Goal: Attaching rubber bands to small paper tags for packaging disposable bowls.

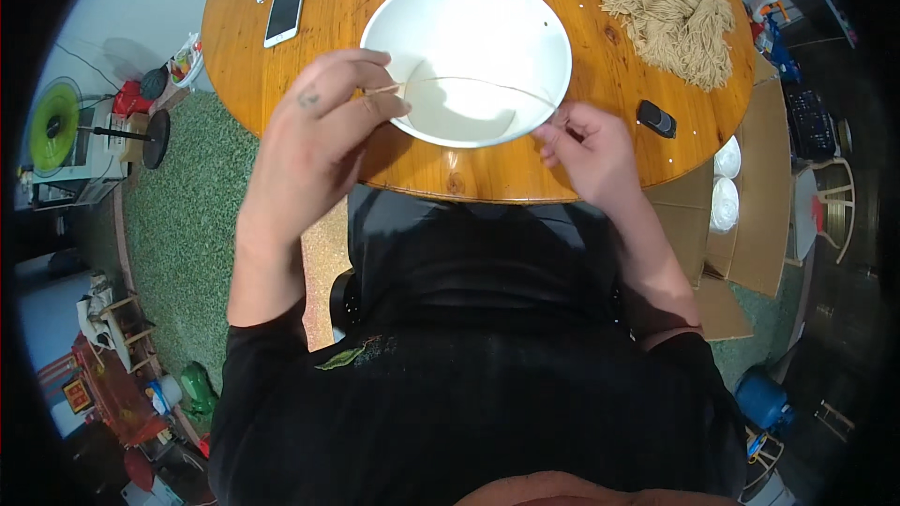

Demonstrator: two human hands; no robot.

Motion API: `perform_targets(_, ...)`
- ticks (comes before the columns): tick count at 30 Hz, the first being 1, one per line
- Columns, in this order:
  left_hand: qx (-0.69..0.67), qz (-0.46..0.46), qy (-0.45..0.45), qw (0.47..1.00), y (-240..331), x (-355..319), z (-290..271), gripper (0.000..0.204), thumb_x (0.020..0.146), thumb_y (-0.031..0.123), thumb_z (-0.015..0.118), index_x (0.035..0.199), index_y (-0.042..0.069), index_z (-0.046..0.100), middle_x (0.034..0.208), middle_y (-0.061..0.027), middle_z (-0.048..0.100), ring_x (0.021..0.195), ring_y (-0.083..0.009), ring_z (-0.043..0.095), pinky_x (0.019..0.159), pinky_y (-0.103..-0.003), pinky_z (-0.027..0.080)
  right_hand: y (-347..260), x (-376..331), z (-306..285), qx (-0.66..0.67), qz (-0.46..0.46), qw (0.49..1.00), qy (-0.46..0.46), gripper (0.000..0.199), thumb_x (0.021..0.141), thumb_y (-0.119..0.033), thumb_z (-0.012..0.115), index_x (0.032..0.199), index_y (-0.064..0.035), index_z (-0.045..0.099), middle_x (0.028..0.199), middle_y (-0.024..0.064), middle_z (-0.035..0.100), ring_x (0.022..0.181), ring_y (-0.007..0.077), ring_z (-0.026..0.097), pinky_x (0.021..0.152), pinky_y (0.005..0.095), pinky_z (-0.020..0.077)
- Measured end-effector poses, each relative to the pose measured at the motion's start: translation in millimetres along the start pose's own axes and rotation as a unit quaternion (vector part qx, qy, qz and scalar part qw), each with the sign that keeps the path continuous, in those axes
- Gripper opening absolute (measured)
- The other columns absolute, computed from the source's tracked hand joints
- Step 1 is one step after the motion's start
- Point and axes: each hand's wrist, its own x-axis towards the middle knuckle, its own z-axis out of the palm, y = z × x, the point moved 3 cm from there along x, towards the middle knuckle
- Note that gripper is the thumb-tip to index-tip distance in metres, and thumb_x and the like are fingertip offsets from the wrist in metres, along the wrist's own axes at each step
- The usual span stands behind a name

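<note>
Left hand [323,117]: fingers pinched on one end of a thin pale strand [469,82]. Right hand [586,145]: fingers closed on the other end. Strand: stretched between both hands, arcing over the near half of a white bowl [525,9] on the round wooden table [244,47]. Bundle of like strands [680,23]: far right of table, well apart. Phone [285,11]: far left. Handling judgement: keep tension even, pinch close to the tips, hold the strand above the bowl so anything dropped lands inside.

Round wooden table [281,84], green carpet [187,215]
</note>
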Motion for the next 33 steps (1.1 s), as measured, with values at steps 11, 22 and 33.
perform_targets(11,0.094,0.075,0.183,0.976,44,-25,-11,0.032,0.068,0.0,0.077,0.099,0.009,0.076,0.119,-0.0145,0.072,0.1,-0.0284,0.068,0.082,-0.039,0.054,-52,-48,-4,0.072,0.039,0.981,-0.174,0.023,0.112,-0.015,0.056,0.103,0.002,0.069,0.085,0.0022,0.068,0.074,0.0081,0.062,0.067,0.0232,0.0516)
perform_targets(22,0.063,0.032,0.088,0.994,39,1,50,0.035,0.076,0.009,0.08,0.111,0.008,0.077,0.1,-0.0026,0.07,0.1,-0.0221,0.069,0.09,-0.043,0.049,-64,-39,0,0.418,0.035,0.853,-0.31,0.042,0.115,-0.036,0.051,0.091,-0.0036,0.062,0.075,0.0058,0.06,0.055,0.0108,0.052,0.051,0.0247,0.0425)
perform_targets(33,-0.098,0.049,0.1,0.989,72,-6,49,0.04,0.081,-0.004,0.087,0.117,0.001,0.071,0.115,-0.0147,0.072,0.097,-0.0277,0.071,0.082,-0.038,0.057,-71,-3,11,0.673,0.082,0.573,-0.461,0.04,0.12,-0.033,0.033,0.09,-0.0108,0.049,0.069,0.0002,0.047,0.05,0.0069,0.038,0.043,0.019,0.0349)
